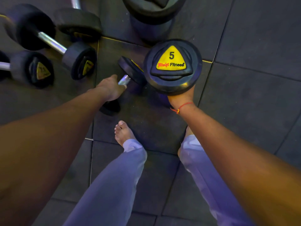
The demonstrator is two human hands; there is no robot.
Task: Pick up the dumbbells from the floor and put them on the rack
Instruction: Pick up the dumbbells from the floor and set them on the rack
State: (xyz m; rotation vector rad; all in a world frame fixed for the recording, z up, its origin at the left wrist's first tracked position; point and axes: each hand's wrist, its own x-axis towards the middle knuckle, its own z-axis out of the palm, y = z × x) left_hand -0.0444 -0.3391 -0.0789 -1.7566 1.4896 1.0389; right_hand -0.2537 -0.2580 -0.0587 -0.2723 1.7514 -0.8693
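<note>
My right hand (pixel 181 97) holds a black dumbbell (pixel 172 66) upright, its yellow "5" label facing the camera; the fingers are hidden beneath the head. My left hand (pixel 112 88) grips the chrome handle of a second black dumbbell (pixel 130 71), which slants above the dark floor, with its lower head showing below my wrist. The rack is not in view.
Two more dumbbells (pixel 53 44) (pixel 31 68) lie on the floor at the left, beside a flat black plate (pixel 79 24). A dark padded cylinder (pixel 153 18) stands at the top centre. My bare feet (pixel 123 132) stand on rubber floor tiles (pixel 252 95).
</note>
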